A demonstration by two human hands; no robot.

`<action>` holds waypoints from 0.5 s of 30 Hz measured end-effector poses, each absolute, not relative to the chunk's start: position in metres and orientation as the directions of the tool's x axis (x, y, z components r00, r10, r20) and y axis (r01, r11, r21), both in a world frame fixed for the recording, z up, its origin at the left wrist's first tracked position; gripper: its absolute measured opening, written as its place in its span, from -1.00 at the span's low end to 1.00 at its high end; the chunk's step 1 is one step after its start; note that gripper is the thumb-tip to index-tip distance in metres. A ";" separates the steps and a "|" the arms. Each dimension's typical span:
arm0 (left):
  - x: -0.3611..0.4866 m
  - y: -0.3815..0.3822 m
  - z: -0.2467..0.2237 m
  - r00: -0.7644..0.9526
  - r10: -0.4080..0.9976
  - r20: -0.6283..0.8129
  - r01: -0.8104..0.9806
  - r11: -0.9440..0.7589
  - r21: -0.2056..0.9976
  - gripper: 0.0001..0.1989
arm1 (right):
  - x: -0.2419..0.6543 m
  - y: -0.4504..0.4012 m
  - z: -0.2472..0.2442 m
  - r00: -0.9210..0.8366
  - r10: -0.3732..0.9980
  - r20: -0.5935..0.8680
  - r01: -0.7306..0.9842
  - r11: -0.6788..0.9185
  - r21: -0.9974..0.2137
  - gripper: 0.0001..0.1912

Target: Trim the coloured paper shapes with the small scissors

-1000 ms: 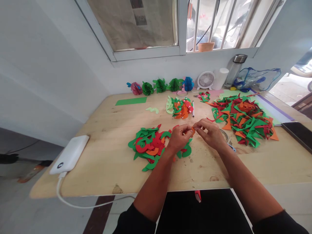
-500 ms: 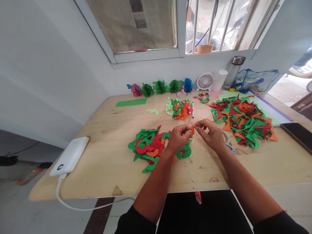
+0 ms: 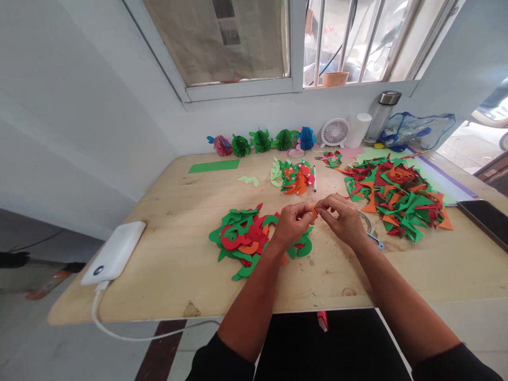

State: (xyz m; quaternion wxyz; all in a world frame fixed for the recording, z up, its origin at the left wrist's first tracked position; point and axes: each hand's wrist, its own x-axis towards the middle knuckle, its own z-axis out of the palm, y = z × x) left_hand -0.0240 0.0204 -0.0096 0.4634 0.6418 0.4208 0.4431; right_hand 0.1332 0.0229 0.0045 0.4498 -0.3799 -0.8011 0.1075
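Between my hands is a small orange paper piece (image 3: 314, 212), mostly covered by fingers. My left hand (image 3: 292, 225) pinches it from the left. The thumb and forefinger of my right hand (image 3: 342, 216) are closed at its right edge; whether they grip the paper or something tiny on it I cannot make out. Left of and under my left forearm lies a pile of green, red and orange paper cutouts (image 3: 242, 238). Ahead of my hands is a smaller heap of cutouts with white squares (image 3: 296, 177), beside a marker pen (image 3: 315, 179).
Paper scraps (image 3: 397, 196) are heaped at right, near blue-handled scissors (image 3: 375, 241) and a phone (image 3: 486, 219). Along the wall stand paper honeycomb figures (image 3: 261, 141), a small fan (image 3: 335, 132) and a glass bottle (image 3: 383, 119). A cabled power bank (image 3: 115, 251) lies at the left edge.
My fingers have shifted very slightly around the orange paper piece, which shows a little less. Everything on the table stays where it was.
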 end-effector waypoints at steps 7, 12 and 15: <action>-0.024 0.018 -0.008 0.234 0.942 0.240 0.275 -0.301 0.913 -0.85 | 0.135 0.024 0.004 -0.336 0.724 0.603 0.501 0.679 -0.536 -0.90; -0.024 0.016 -0.009 0.215 0.933 0.288 0.379 -0.351 0.856 -0.85 | 0.136 0.024 0.005 -0.351 0.725 0.593 0.508 0.679 -0.530 -0.87; -0.023 0.016 -0.010 0.202 0.926 0.319 0.393 -0.375 0.840 -0.84 | 0.136 0.023 0.005 -0.374 0.712 0.595 0.525 0.691 -0.497 -0.87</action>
